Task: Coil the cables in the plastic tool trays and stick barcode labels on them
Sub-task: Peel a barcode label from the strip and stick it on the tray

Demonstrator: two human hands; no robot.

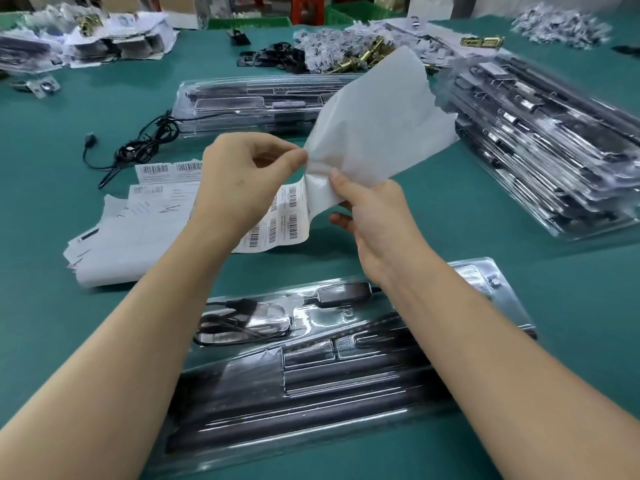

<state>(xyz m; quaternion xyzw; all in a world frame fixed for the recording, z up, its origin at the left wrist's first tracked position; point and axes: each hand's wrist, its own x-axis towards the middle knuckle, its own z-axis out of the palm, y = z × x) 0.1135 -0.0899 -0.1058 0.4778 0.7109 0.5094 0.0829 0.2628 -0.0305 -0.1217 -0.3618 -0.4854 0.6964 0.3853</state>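
Nearest lies one long clear plastic tool tray (329,375) holding dark tools. Its long axis runs from lower left to upper right across the green table (52,140), beneath both forearms. A coiled black cable (239,323) sits in the compartment at its far left, joined to a black adapter block (341,294) just to the right.

Further back on the left, one loose black cable (145,143) lies tangled on the table. Near it is a messy pile of white printed papers (138,237), with a strip showing two barcode labels (169,169).

The left hand (242,178) pinches the edge of a white label backing sheet (374,126) between thumb and forefinger. The right hand (374,220) grips the same sheet from below, thumb on top. Several barcode labels (280,223) show on the sheet's hanging lower part, partly hidden by the left wrist. The raised sheet hides part of one stack of filled clear trays (263,102) behind it. A second stack (547,150) lies to the right, angled from upper left to lower right.
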